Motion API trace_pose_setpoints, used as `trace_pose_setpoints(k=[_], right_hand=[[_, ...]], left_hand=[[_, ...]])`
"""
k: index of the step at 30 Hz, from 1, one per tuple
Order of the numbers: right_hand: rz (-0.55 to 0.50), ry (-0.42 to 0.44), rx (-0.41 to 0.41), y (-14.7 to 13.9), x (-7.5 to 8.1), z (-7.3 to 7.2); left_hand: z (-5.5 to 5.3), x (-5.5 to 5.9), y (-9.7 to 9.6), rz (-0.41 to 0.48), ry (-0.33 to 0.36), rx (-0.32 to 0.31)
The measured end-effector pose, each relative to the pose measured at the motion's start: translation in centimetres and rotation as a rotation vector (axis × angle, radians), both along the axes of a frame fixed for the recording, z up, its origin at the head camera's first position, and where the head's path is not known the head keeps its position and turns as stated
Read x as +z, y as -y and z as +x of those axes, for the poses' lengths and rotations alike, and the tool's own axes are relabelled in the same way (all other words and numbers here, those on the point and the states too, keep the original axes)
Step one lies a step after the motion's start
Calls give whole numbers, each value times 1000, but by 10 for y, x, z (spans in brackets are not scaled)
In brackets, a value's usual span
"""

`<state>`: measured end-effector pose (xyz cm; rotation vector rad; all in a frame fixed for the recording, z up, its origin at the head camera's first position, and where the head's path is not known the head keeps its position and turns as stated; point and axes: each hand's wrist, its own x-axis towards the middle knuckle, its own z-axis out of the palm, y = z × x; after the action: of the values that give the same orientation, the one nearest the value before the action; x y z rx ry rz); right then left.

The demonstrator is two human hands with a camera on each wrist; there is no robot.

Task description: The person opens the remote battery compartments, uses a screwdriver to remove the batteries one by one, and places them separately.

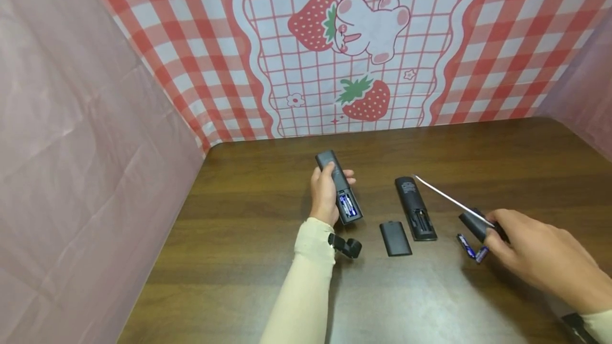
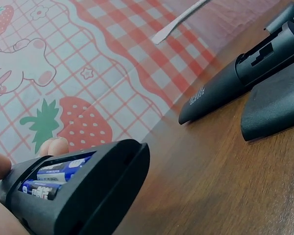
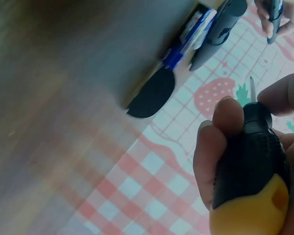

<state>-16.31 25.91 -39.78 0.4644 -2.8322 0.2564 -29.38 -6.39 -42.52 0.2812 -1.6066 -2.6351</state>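
My left hand [image 1: 324,195] grips a black remote control [image 1: 340,182], thumb on its back. Its battery bay is uncovered, and two blue batteries [image 2: 63,171] lie inside it. In my right hand [image 1: 540,251] is a screwdriver [image 3: 252,208] with a black and yellow handle, fingers curled round it. The thin metal shaft [image 1: 451,199] points left, its tip above the far end of a second black remote [image 1: 410,203]. That remote lies back up on the table with its bay uncovered and the inside of the bay showing.
A black battery cover [image 1: 396,239] lies left of the second remote. Another black cover [image 1: 472,224] and two loose blue batteries [image 1: 466,246] lie beside the right hand, partly hidden by it. A checked strawberry cloth [image 1: 363,105] hangs behind the wooden table [image 1: 229,259].
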Motion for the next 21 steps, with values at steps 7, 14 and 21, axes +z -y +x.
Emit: trace_pose_setpoints(k=[7,14,21], right_hand=[[16,-66,111,15,-2,6],[-8,-193,238,31,-13,5],[-39,-314,367,42,-18,2]], left_hand=[[0,-2,-1,-4,-7,8],[1,-4,-1,5,-10,12],[-1,-1,-4,23,-22,19]])
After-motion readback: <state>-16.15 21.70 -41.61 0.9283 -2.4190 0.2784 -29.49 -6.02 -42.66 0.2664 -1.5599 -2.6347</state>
